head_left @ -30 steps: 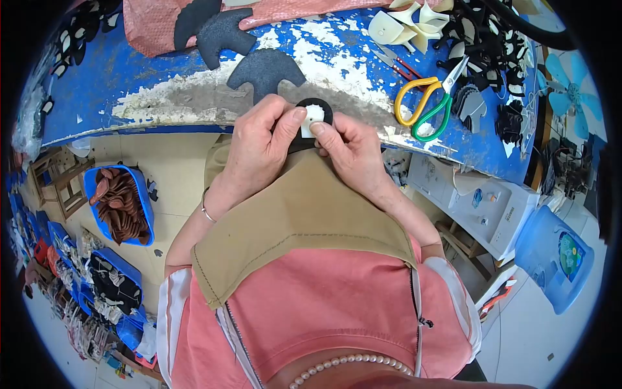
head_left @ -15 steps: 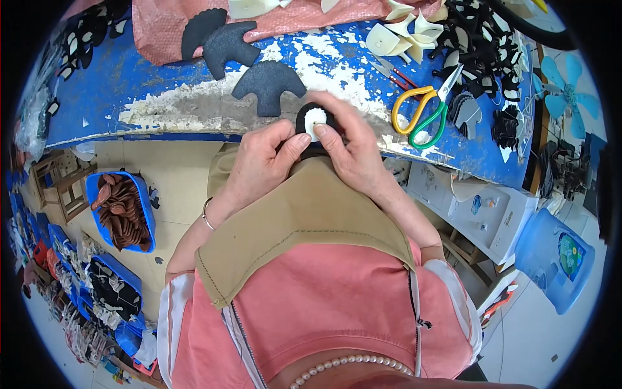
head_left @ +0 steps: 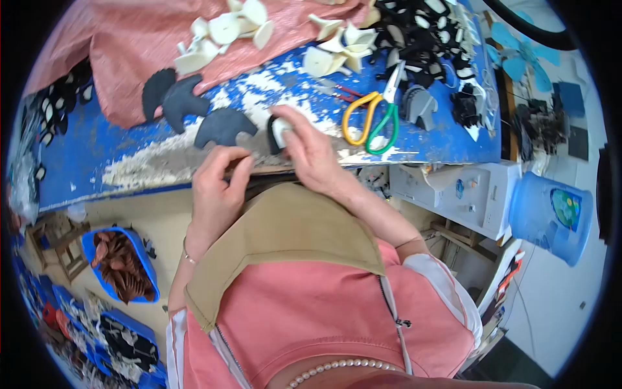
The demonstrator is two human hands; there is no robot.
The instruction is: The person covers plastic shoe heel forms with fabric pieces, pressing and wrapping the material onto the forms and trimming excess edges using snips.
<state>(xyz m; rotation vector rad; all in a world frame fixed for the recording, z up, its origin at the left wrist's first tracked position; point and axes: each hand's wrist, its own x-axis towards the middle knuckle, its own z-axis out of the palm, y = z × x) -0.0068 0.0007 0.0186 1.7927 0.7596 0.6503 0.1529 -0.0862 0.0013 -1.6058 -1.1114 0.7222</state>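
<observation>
Black rounded piece with a white face (head_left: 274, 137) is clamped in the right hand (head_left: 312, 155), thumb against fingers, over the worn blue desk (head_left: 295, 70) near its front edge. Left hand (head_left: 218, 185) is just beside it at that edge, fingers curled, thumb and forefinger tips close; can't tell if they meet or pinch anything. Dark grey curved flat piece (head_left: 223, 127) lies on the desk beyond the left hand, yellow-and-green-handled metal scissors (head_left: 391, 94) on the desk to the right of the right hand, cream curved pieces (head_left: 225, 28) farther back on pink plastic sheeting (head_left: 123, 61).
</observation>
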